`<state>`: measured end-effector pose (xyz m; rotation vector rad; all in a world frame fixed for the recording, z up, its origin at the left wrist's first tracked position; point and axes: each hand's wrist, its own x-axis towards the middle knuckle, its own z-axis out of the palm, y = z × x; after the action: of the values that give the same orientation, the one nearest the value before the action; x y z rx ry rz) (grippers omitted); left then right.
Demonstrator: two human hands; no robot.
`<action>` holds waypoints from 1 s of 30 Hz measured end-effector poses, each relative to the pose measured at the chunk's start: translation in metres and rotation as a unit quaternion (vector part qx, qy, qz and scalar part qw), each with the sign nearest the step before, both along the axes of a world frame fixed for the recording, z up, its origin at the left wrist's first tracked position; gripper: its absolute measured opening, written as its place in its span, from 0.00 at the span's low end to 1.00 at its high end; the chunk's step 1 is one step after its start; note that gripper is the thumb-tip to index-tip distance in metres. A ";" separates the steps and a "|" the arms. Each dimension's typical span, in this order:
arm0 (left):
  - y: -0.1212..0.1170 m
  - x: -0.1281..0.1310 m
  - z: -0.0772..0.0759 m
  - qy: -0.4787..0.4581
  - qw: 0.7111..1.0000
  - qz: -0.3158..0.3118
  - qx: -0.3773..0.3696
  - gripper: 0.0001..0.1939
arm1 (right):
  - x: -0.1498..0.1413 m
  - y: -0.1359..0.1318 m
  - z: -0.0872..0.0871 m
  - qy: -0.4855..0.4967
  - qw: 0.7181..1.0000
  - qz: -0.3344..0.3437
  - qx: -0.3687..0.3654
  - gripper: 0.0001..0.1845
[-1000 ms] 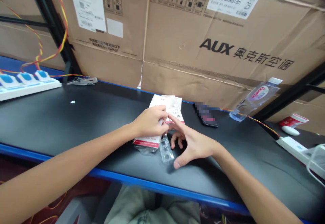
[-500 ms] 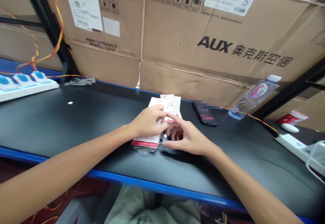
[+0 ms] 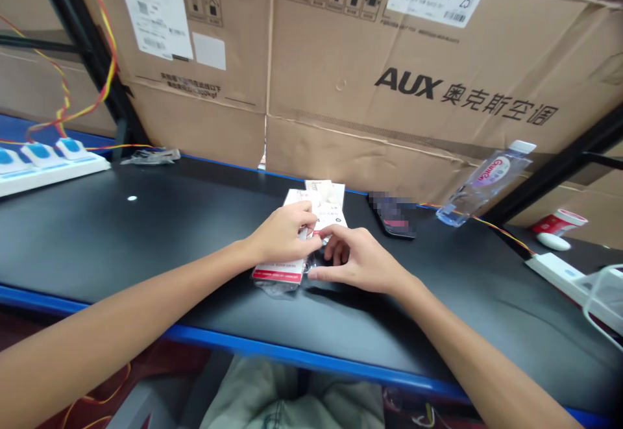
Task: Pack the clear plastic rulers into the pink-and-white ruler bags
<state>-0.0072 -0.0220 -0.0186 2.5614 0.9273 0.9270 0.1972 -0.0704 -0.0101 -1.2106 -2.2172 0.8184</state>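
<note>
Flat white packets with red bands, in clear plastic, lie in an overlapping pile on the black table; the nearest packet (image 3: 278,276) has a loose plastic edge toward me. My left hand (image 3: 282,234) rests over this packet, its fingers curled and pinched together; what they grip is hidden. To its right is my right hand (image 3: 360,260), thumb and index finger spread apart, the other fingers curled inward. Its index fingertip meets the left fingertips, and its thumb is beside the crinkled clear plastic (image 3: 309,263). Behind the hands lies another white packet (image 3: 331,216).
A phone (image 3: 392,216) lies right of the packets, and a clear bottle (image 3: 484,182) leans farther right. Power strips stand at the left (image 3: 53,172) and right (image 3: 559,272). A large cardboard box (image 3: 331,137) stands behind the black table (image 3: 146,241).
My right index finger has bent and lowered slightly, and the right hand has shifted a little left. The left hand stays nearly in place. The whole view has moved slightly.
</note>
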 end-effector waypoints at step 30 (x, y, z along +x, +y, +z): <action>-0.005 0.010 0.004 -0.143 0.987 0.068 0.010 0.14 | -0.006 0.002 -0.002 0.233 0.945 0.106 -0.206 0.15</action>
<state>0.0026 -0.0274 -0.0150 2.3202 1.0177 1.3062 0.1912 -0.0686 -0.0126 -0.8324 -1.8499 1.5400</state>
